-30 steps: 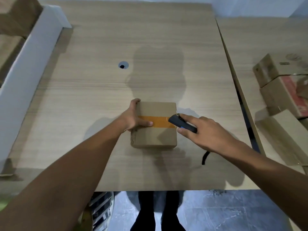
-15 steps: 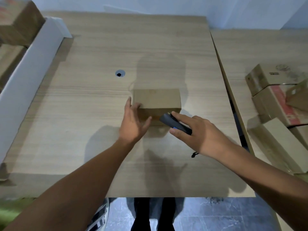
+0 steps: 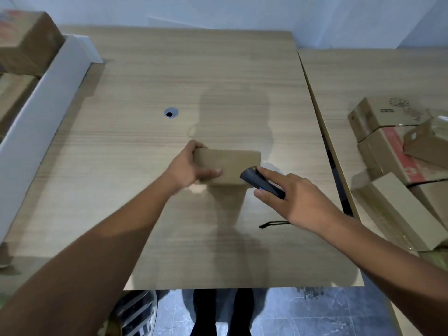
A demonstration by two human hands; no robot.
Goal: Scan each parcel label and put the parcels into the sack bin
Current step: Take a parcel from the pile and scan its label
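A small brown cardboard parcel (image 3: 230, 164) is held at the middle of the wooden table (image 3: 169, 69), a plain side turned up with no label or tape showing. My left hand (image 3: 189, 167) grips its left end, thumb on top and fingers behind. My right hand (image 3: 293, 197) holds a black handheld scanner (image 3: 260, 181) with a blue button, its nose almost touching the parcel's right front corner. A black cord (image 3: 271, 224) trails from under that hand.
Several cardboard parcels (image 3: 397, 151) are piled on the adjoining table at the right. A white-walled bin (image 3: 43, 98) holding brown boxes (image 3: 24, 42) stands along the left edge. A cable hole (image 3: 171, 113) sits in the tabletop beyond the parcel.
My left hand turned the parcel over: the side with orange tape went out of sight and a plain side faces up. The left hand now grips the parcel's left end. The scanner stayed beside its right corner.
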